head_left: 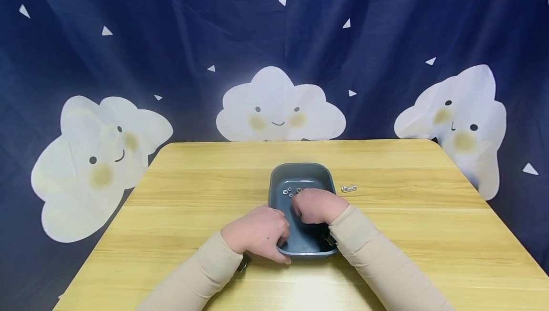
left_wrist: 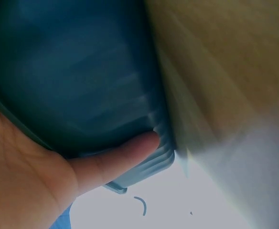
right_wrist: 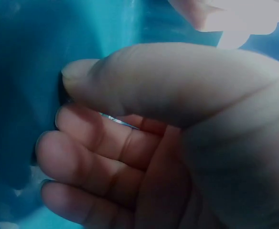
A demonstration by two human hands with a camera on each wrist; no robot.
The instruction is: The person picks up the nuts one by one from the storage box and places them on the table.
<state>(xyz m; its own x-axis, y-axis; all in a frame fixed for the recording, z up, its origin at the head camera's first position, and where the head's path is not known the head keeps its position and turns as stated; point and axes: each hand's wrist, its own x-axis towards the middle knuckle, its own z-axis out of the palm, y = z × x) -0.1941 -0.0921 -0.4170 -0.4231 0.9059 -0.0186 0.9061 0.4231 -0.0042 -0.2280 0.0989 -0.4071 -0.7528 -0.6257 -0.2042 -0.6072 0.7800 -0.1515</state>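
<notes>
A dark blue-grey plastic bin (head_left: pixel 300 170) with rounded corners sits at the middle of the table. My left hand (head_left: pixel 259 232) grips its near-left rim, fingers over the inside and thumb along the outer wall; the left wrist view shows the thumb (left_wrist: pixel 118 160) pressed against the ribbed side. Inside the bin, my right hand (head_left: pixel 317 205) reaches down with bent fingers, thumb tip close to the index finger in the right wrist view; I cannot tell whether it pinches something. Just beyond its fingers lie several small metal nuts (head_left: pixel 285 191) on the bin floor.
Right of the bin, a short row of small shiny metal nuts (head_left: pixel 345 189) lies on the wooden table (head_left: pixel 193 182). A dark blue curtain (head_left: pixel 193 25) with white clouds hangs behind the table's far edge. A dark strap piece (head_left: pixel 243 263) shows at the left wrist.
</notes>
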